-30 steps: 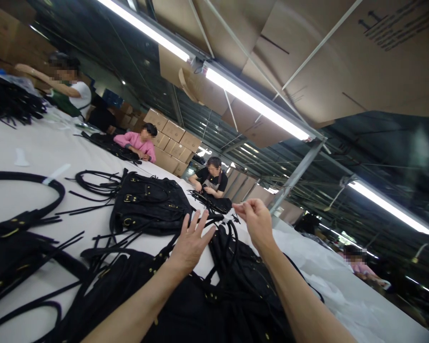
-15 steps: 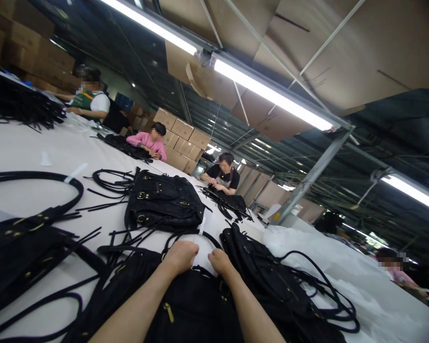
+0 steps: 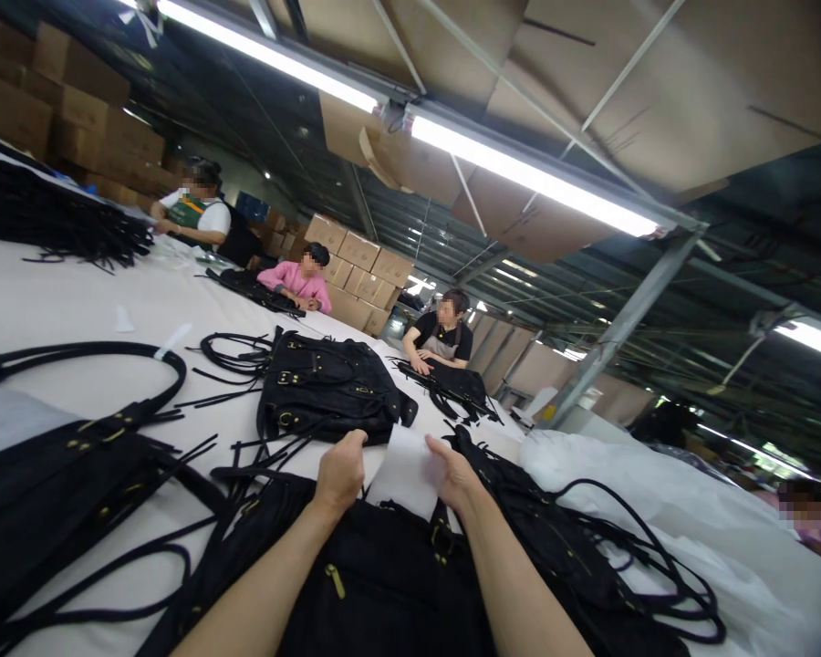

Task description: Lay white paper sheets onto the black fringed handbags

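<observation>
In front of me lies a black bag [image 3: 389, 584] with a brass zip pull and buckles. A thin white sheet [image 3: 405, 470], paper or foam, stands up at the bag's far edge. My right hand [image 3: 457, 474] pinches the sheet's right side, thumb in front and fingers partly hidden behind it. To the left of the sheet, my left hand [image 3: 342, 470] is closed just above the bag's edge; what its fingers grip, if anything, is hidden.
Other black bags lie to the left [image 3: 61, 493], ahead [image 3: 335, 383] and right [image 3: 554, 538], with straps trailing over the white table [image 3: 116, 374]. White plastic sheeting [image 3: 629, 474] is at right. Several co-workers sit farther along, one in a pink top [image 3: 291, 278]. Stacked cartons [image 3: 362, 265] stand behind.
The white sheet now rises between my hands, where a strap and white material showed lower down before. My right hand has opened out from a fist onto the sheet. The view has shifted slightly.
</observation>
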`<action>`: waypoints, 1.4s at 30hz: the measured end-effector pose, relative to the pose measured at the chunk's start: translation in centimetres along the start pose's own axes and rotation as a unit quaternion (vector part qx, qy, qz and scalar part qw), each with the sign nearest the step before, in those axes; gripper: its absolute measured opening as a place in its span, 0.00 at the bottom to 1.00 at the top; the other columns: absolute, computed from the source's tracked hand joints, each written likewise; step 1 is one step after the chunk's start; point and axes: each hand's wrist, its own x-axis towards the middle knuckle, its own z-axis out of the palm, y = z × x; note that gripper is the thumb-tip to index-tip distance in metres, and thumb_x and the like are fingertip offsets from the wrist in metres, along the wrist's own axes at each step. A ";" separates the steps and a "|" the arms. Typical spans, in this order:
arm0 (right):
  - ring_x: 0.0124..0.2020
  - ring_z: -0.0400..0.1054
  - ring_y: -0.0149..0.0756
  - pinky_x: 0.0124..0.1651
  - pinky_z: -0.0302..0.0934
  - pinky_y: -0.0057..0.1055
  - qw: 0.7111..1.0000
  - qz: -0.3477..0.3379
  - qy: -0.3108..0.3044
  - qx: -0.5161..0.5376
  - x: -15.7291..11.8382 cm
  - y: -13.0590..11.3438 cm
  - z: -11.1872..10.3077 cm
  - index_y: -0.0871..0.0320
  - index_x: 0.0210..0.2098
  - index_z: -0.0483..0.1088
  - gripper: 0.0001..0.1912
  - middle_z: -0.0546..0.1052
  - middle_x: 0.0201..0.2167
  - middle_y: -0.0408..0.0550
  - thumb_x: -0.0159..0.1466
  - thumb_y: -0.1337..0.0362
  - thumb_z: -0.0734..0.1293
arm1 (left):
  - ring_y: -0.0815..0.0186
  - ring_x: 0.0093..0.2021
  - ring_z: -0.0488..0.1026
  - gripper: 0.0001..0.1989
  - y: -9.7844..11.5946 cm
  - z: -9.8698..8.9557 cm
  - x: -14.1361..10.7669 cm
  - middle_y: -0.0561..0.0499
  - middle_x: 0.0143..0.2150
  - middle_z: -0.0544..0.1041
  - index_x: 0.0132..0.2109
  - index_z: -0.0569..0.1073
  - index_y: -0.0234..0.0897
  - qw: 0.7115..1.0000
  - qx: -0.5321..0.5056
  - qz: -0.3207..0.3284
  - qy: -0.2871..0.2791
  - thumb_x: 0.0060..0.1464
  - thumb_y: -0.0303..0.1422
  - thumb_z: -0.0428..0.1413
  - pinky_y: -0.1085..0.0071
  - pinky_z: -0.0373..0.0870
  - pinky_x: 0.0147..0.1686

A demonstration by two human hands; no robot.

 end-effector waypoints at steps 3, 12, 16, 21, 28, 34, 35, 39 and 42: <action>0.32 0.75 0.42 0.37 0.69 0.35 0.996 0.016 -0.057 0.061 -5.8 -3.3 -0.3 0.63 0.36 0.76 0.24 0.81 0.31 0.52 0.44 0.54 0.76 | 0.62 0.50 0.72 0.15 -0.2 -1.2 -0.8 0.45 0.50 0.74 0.54 0.68 0.36 0.999 0.013 0.016 -0.027 0.65 0.23 0.43 0.64 0.65 0.50; 0.44 0.73 0.48 0.55 0.62 0.43 0.979 -0.083 -0.151 -0.107 -23.5 -1.6 -2.0 0.59 0.35 0.79 0.17 0.82 0.34 0.48 0.56 0.51 0.71 | 0.56 0.61 0.67 0.27 1.9 -8.7 -7.5 0.43 0.62 0.68 0.58 0.69 0.38 0.958 0.046 0.170 -0.226 0.52 0.17 0.53 0.60 0.63 0.59; 0.49 0.73 0.50 0.59 0.59 0.47 0.962 -0.123 -0.196 -0.143 -27.1 1.5 -3.4 0.56 0.42 0.79 0.17 0.81 0.43 0.49 0.63 0.52 0.66 | 0.56 0.64 0.63 0.34 3.9 -12.6 -13.8 0.43 0.67 0.63 0.62 0.67 0.39 0.918 0.035 0.228 -0.322 0.48 0.15 0.50 0.64 0.61 0.62; 0.60 0.65 0.49 0.66 0.52 0.49 0.947 -0.180 -0.199 -0.175 -29.5 3.6 -4.1 0.51 0.51 0.75 0.19 0.75 0.55 0.50 0.61 0.61 0.65 | 0.59 0.67 0.58 0.28 6.4 -16.2 -22.2 0.44 0.68 0.62 0.65 0.62 0.38 0.906 0.014 0.247 -0.343 0.58 0.23 0.48 0.61 0.55 0.66; 0.62 0.63 0.46 0.66 0.55 0.47 0.908 -0.193 -0.221 -0.300 -32.1 3.0 -3.5 0.49 0.54 0.73 0.36 0.72 0.58 0.48 0.48 0.77 0.59 | 0.52 0.66 0.60 0.26 6.7 -15.3 -27.8 0.42 0.66 0.64 0.63 0.64 0.37 0.935 0.076 0.224 -0.264 0.58 0.22 0.49 0.52 0.58 0.63; 0.64 0.60 0.43 0.67 0.54 0.44 0.847 -0.220 -0.241 -0.420 -34.0 4.1 -3.4 0.56 0.60 0.67 0.39 0.67 0.62 0.49 0.48 0.79 0.58 | 0.54 0.62 0.65 0.23 5.3 -13.8 -28.8 0.41 0.62 0.69 0.60 0.65 0.34 0.922 0.092 0.317 -0.202 0.58 0.22 0.51 0.55 0.64 0.60; 0.64 0.60 0.43 0.67 0.54 0.44 0.834 -0.229 -0.242 -0.441 -34.3 4.2 -3.4 0.58 0.61 0.66 0.38 0.66 0.62 0.50 0.50 0.78 0.58 | 0.54 0.62 0.65 0.22 5.3 -13.9 -28.9 0.41 0.62 0.69 0.60 0.65 0.33 0.920 0.094 0.328 -0.196 0.59 0.23 0.52 0.55 0.64 0.60; 0.62 0.63 0.43 0.64 0.59 0.42 0.791 -0.316 -0.222 -0.474 -35.9 4.0 -4.0 0.59 0.60 0.67 0.25 0.69 0.60 0.53 0.63 0.71 0.60 | 0.53 0.63 0.64 0.23 5.3 -14.7 -29.1 0.41 0.63 0.68 0.62 0.63 0.36 0.897 0.092 0.370 -0.225 0.62 0.34 0.54 0.54 0.60 0.61; 0.60 0.65 0.45 0.61 0.63 0.40 0.736 -0.452 -0.209 -0.459 -37.5 4.4 -4.6 0.60 0.60 0.65 0.24 0.70 0.59 0.56 0.66 0.61 0.63 | 0.51 0.64 0.62 0.32 5.1 -15.3 -29.3 0.39 0.66 0.64 0.65 0.59 0.35 0.879 0.106 0.390 -0.253 0.58 0.40 0.59 0.54 0.59 0.61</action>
